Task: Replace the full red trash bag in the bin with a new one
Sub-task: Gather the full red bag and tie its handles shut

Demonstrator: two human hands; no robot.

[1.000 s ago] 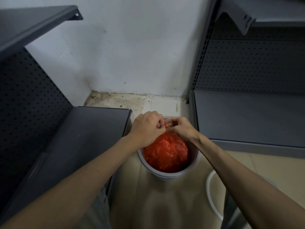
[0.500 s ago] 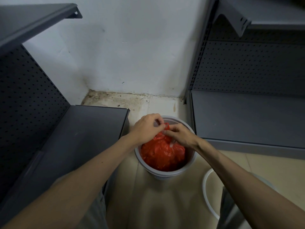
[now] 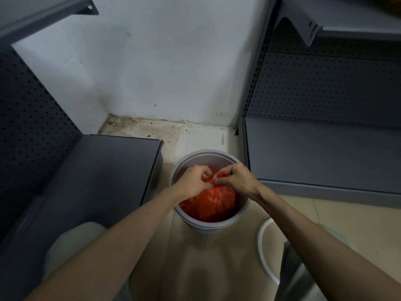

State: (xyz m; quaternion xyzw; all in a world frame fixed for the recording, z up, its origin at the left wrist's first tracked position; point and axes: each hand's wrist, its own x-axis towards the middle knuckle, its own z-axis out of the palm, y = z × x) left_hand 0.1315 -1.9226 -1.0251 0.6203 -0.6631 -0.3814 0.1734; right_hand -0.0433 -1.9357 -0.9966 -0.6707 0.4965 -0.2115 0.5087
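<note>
1. The red trash bag (image 3: 209,202) sits inside the grey bin (image 3: 217,224) on the floor.
2. Left hand (image 3: 194,181) pinches its gathered top; right hand (image 3: 235,178) pinches likewise, apparently mid-knot.

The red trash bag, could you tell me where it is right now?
In the head view, low centre, the red trash bag sits inside the grey bin, its top pinched by the left hand and right hand.

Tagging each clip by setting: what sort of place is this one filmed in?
Probably a shop or stockroom corner. Dark metal pegboard shelving stands on both sides, bare, with a stained tiled floor at the wall. Between the units, a grey bin holds a red trash bag.
</note>
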